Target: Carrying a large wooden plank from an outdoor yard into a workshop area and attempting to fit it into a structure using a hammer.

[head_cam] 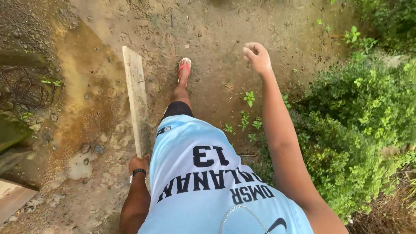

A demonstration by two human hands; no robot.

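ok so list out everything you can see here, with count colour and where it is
wooden plank: one, pale grey-brown, held in the left hand, pointing forward over the dirt
muddy ground: brown, wet, across the middle and top
puddle: one, brown, left of the plank
metal mesh: one piece, rusty dark, far left
stones: several, grey, lower left
bushes: green, right side
small weeds: a few, green, beside the right arm
sandal: one, red, on the forward foot
wristwatch: one, black, left wrist
shirt: one, light blue with dark print, bottom centre
left hand: grips the plank's near end
right hand: loosely closed, empty, raised forward
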